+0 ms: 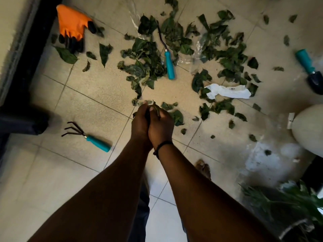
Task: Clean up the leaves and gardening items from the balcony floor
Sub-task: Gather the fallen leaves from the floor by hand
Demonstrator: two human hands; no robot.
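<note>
My left hand (139, 122) and my right hand (161, 125) are pressed together above the tiled floor, cupped around a small bunch of green leaves (156, 107). Several more leaves (145, 65) lie scattered over the tiles ahead. A teal-handled hooked tool (169, 62) lies among them. A teal-handled hand rake (90, 139) rests on the floor to the left. A teal-handled trowel (310, 70) sits at the far right. An orange and black glove (72, 26) lies at the upper left. A crumpled white paper (227, 91) lies among the leaves.
A black door frame (29, 49) runs along the left. A pale round pot (309, 130) stands at the right edge, with a green plant (286, 203) at the lower right. Clear plastic film (197, 49) lies under some leaves. Wet patches mark the tiles at the right.
</note>
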